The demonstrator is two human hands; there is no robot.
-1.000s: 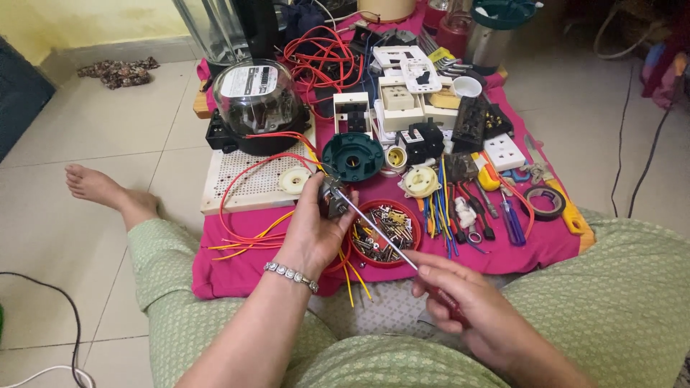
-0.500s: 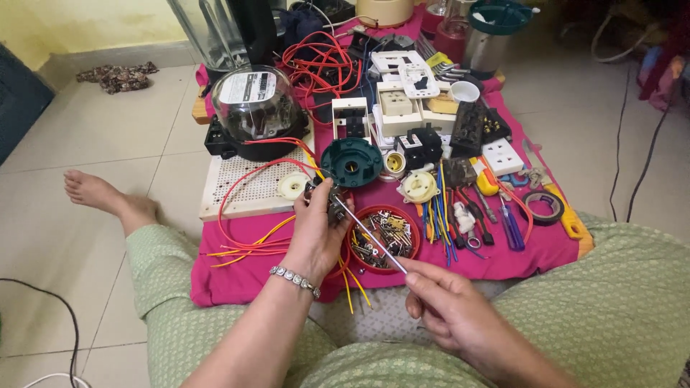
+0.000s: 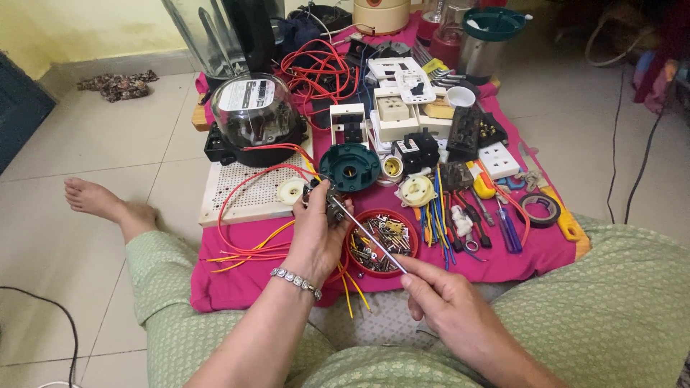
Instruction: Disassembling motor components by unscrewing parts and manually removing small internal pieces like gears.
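Note:
My left hand [image 3: 316, 233], with a beaded bracelet at the wrist, grips a small dark metal part [image 3: 325, 200] above the pink cloth [image 3: 237, 280]. My right hand [image 3: 442, 305] holds a thin screwdriver [image 3: 370, 241] by its handle end. The shaft slants up and left, and its tip meets the part in my left hand. Just under the shaft sits a red round dish [image 3: 381, 242] full of several screws and small metal bits.
On the cloth lie a teal round base [image 3: 350, 166], a perforated white board [image 3: 248, 194] with red wires, a domed meter [image 3: 255, 118], white sockets [image 3: 392, 108], screwdrivers and pliers [image 3: 474, 212], and a tape roll [image 3: 540, 209]. My bare foot [image 3: 100, 205] rests at the left on the tiled floor.
Both hands have stayed together on the part and screwdriver; my right hand has slid slightly along the handle. The view has shifted a little.

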